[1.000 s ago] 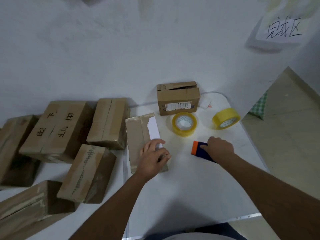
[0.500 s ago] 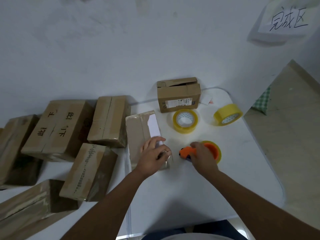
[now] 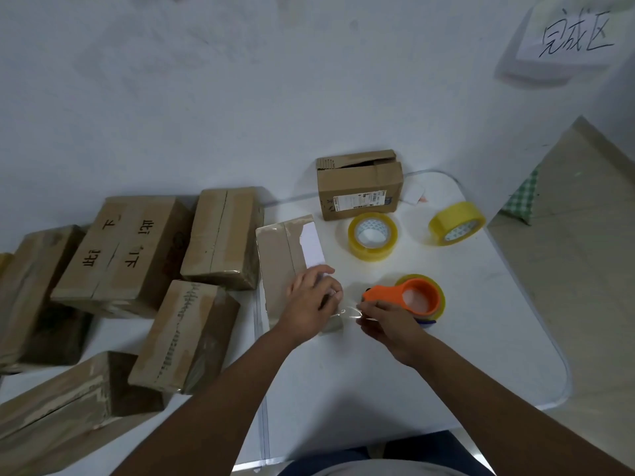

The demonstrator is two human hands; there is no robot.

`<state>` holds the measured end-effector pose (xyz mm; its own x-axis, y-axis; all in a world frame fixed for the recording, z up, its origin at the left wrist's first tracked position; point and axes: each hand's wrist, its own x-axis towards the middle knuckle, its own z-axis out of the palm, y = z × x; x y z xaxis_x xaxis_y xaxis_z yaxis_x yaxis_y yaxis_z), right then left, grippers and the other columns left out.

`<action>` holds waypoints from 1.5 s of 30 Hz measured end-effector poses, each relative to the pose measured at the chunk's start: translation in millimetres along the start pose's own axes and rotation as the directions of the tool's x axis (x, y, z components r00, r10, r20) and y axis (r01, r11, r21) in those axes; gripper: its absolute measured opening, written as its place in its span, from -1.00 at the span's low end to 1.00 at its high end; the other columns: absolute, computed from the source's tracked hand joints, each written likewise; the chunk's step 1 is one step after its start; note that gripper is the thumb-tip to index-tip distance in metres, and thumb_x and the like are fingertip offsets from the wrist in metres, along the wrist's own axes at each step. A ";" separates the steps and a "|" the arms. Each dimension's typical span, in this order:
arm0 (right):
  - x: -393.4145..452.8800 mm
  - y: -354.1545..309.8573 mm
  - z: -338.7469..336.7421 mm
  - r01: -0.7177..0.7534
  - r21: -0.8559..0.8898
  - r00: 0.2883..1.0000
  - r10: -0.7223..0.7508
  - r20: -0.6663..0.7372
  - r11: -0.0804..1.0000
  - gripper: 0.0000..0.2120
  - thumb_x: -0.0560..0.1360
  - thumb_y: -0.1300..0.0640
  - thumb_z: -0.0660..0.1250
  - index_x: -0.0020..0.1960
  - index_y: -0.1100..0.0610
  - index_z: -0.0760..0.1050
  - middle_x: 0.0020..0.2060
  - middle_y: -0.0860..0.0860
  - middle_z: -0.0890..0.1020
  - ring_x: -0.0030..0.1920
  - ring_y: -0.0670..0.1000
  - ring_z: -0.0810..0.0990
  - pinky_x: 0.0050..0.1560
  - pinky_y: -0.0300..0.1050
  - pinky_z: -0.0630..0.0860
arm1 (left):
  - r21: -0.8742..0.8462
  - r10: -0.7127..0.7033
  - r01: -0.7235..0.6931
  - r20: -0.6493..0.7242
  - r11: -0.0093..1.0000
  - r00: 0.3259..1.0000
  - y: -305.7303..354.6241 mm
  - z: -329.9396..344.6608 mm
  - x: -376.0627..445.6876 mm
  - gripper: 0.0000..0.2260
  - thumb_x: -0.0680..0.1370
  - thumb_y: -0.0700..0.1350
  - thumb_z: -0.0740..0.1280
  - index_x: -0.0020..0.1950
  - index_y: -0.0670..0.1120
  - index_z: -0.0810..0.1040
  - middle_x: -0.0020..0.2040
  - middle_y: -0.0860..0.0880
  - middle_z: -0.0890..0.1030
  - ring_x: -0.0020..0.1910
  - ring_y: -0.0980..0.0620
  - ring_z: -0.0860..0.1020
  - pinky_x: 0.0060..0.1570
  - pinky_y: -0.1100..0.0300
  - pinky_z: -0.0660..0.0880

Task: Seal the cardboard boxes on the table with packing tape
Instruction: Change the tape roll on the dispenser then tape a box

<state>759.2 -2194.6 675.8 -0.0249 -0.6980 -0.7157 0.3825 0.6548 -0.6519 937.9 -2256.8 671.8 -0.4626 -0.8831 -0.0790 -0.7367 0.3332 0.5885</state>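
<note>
Box point(image 3: 283, 266) flat on white table point(image 3: 481, 338), left of centre, brown, white label on its far right part. Left hand point(image 3: 311, 300) pressed on near end of box, fingers point(image 3: 324, 271) curled over its right edge, gripping it. Right hand point(image 3: 386, 322) just right of box, fingers pinched on end of clear tape strip point(image 3: 348, 312) stretched toward box's near right corner. Orange tape dispenser point(image 3: 410, 297) with its yellow roll lay on table, touching right hand on far side. Loose tape roll point(image 3: 372, 237) stood flat beyond dispenser; second yellow roll point(image 3: 457, 223) tilted on edge near far right of table. Small opened box point(image 3: 359, 185) with printed label at far side of table, flaps partly up. Left of table: stack of taped brown boxes point(image 3: 123, 269), one with black handwritten characters on top, others lying at angles, seams covered in tape. Paper sign point(image 3: 574, 32) with handwritten characters on wall, far right. Green checked cloth point(image 3: 522, 197) on floor right of table.
</note>
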 end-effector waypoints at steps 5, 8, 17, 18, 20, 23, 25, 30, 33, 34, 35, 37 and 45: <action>-5.2 4.6 1.0 0.091 -0.107 0.992 -0.100 -0.083 0.990 -0.90 0.58 0.18 0.32 -0.04 0.23 0.55 -0.23 0.08 0.61 -0.14 0.00 0.60 -0.06 -0.16 0.54 | -0.087 0.111 -0.117 -0.075 0.989 0.991 -5.0 -20.6 -1.7 -0.77 0.69 -0.04 0.17 0.32 -0.03 0.46 0.48 0.07 0.29 0.32 0.20 0.33 0.35 0.18 0.32; -7.2 8.8 2.0 0.142 -0.148 0.981 -0.159 -0.110 0.979 -0.88 0.58 0.19 0.32 -0.08 0.23 0.55 -0.21 0.11 0.62 -0.14 0.01 0.60 -0.04 -0.13 0.53 | 0.108 0.200 -0.196 -0.030 0.975 0.979 -21.4 -25.0 -18.6 -0.62 0.70 0.06 0.05 0.46 0.02 0.40 0.57 0.08 0.24 0.53 0.18 0.15 0.51 0.12 0.06; -2.7 10.4 3.4 0.231 -0.213 0.942 -0.273 -0.196 0.949 -0.92 0.55 0.21 0.36 -0.08 0.22 0.59 -0.16 0.08 0.62 -0.08 0.02 0.55 -0.06 -0.14 0.49 | 0.532 0.168 -0.201 0.109 0.823 0.980 -46.4 -4.0 -35.4 -0.42 0.66 0.26 -0.03 0.64 0.07 -0.02 0.64 0.03 0.02 0.61 -0.04 0.01 0.54 -0.09 -0.06; -1.4 10.6 2.4 0.229 -0.217 0.943 -0.271 -0.192 0.949 -0.91 0.55 0.21 0.37 -0.06 0.23 0.60 -0.15 0.08 0.62 -0.07 0.02 0.55 -0.06 -0.15 0.50 | 0.562 0.180 -0.203 0.096 0.802 0.979 -46.7 -0.9 -35.2 -0.41 0.66 0.24 -0.02 0.64 0.04 0.00 0.63 -0.01 0.08 0.60 -0.08 0.08 0.52 -0.12 0.01; 1.1 10.1 1.0 0.225 -0.215 0.948 -0.265 -0.179 0.950 -0.91 0.55 0.20 0.37 -0.06 0.22 0.60 -0.15 0.08 0.61 -0.06 0.02 0.56 -0.05 -0.14 0.50 | 0.609 0.203 -0.205 0.073 0.766 0.977 -45.4 3.3 -35.1 -0.41 0.65 0.21 -0.02 0.62 -0.03 0.06 0.61 -0.08 0.18 0.57 -0.14 0.19 0.49 -0.17 0.19; 4.9 8.3 -0.1 0.224 -0.227 0.954 -0.260 -0.147 0.948 -0.87 0.55 0.19 0.36 -0.02 0.27 0.59 -0.13 0.10 0.61 -0.05 0.03 0.55 -0.03 -0.12 0.50 | 0.642 0.203 -0.206 0.079 0.738 0.976 -37.4 2.4 -35.7 -0.33 0.60 0.26 0.17 0.58 -0.07 0.14 0.56 -0.15 0.27 0.52 -0.22 0.27 0.40 -0.24 0.32; 6.5 7.5 1.0 0.239 -0.224 0.954 -0.272 -0.127 0.945 -0.83 0.56 0.20 0.34 0.00 0.32 0.57 -0.14 0.09 0.60 -0.07 0.01 0.55 -0.04 -0.13 0.48 | 0.641 0.166 -0.160 0.050 0.751 0.985 -25.6 -0.6 -32.5 -0.30 0.53 0.38 0.19 0.49 -0.07 0.28 0.48 -0.14 0.37 0.43 -0.23 0.36 0.31 -0.25 0.37; 9.4 10.2 0.4 0.294 -0.267 0.936 -0.333 -0.111 0.918 -0.79 0.58 0.12 0.33 -0.06 0.28 0.56 -0.17 0.08 0.60 -0.10 -0.02 0.53 -0.06 -0.16 0.46 | 0.614 0.078 -0.021 -0.066 0.789 0.995 -6.1 6.5 -23.4 -0.39 0.54 0.39 0.08 0.32 -0.05 0.41 0.30 -0.10 0.53 0.24 -0.19 0.47 0.15 -0.21 0.45; 13.0 12.0 -0.7 0.325 -0.335 0.925 -0.371 -0.082 0.884 -0.83 0.58 0.10 0.32 -0.09 0.20 0.55 -0.17 0.12 0.59 -0.13 -0.03 0.51 -0.05 -0.12 0.44 | 0.589 0.101 -0.031 -0.086 0.808 0.991 -10.6 7.8 -24.3 -0.38 0.54 0.40 0.06 0.33 -0.05 0.43 0.30 -0.09 0.54 0.25 -0.18 0.48 0.18 -0.20 0.45; 14.7 12.7 -0.5 0.342 -0.352 0.919 -0.388 -0.067 0.871 -0.84 0.59 0.11 0.31 -0.10 0.19 0.54 -0.18 0.10 0.59 -0.13 -0.03 0.51 -0.06 -0.14 0.44 | 0.578 0.128 -0.055 -0.086 0.814 0.988 -14.2 6.1 -26.1 -0.37 0.55 0.40 0.06 0.34 -0.04 0.46 0.33 -0.08 0.53 0.28 -0.17 0.47 0.20 -0.19 0.43; 16.3 13.2 0.3 0.357 -0.368 0.913 -0.404 -0.056 0.858 -0.85 0.59 0.12 0.31 -0.09 0.19 0.53 -0.18 0.08 0.59 -0.14 -0.03 0.52 -0.07 -0.16 0.45 | 0.574 0.159 -0.091 -0.068 0.814 0.985 -18.9 3.5 -28.0 -0.36 0.56 0.40 0.05 0.37 -0.04 0.47 0.37 -0.07 0.51 0.32 -0.16 0.45 0.23 -0.18 0.41; 21.2 14.8 3.5 0.385 -0.407 0.898 -0.438 -0.043 0.828 -0.87 0.59 0.14 0.30 -0.08 0.19 0.52 -0.17 0.08 0.59 -0.14 0.03 0.54 -0.06 -0.15 0.46 | 0.575 0.205 -0.158 -0.018 0.803 0.979 -29.4 -2.5 -30.9 -0.35 0.59 0.39 0.01 0.45 -0.02 0.44 0.44 -0.05 0.45 0.40 -0.13 0.40 0.29 -0.17 0.39; 48.3 23.9 33.0 0.528 -0.584 0.786 -0.615 0.061 0.617 -0.88 0.61 0.22 0.25 -0.11 0.10 0.43 -0.13 0.00 0.46 -0.16 -0.12 0.47 -0.12 -0.31 0.41 | 0.607 0.176 -0.171 0.052 0.776 0.983 -35.1 0.0 -31.0 -0.38 0.63 0.33 0.00 0.57 -0.02 0.26 0.53 -0.09 0.33 0.48 -0.16 0.32 0.38 -0.20 0.31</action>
<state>797.7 -2222.3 633.9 -0.1986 -0.9691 -0.1460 -0.3163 0.2043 -0.9264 978.1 -2241.2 653.6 -0.6100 -0.7922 -0.0162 -0.7920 0.6102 -0.0184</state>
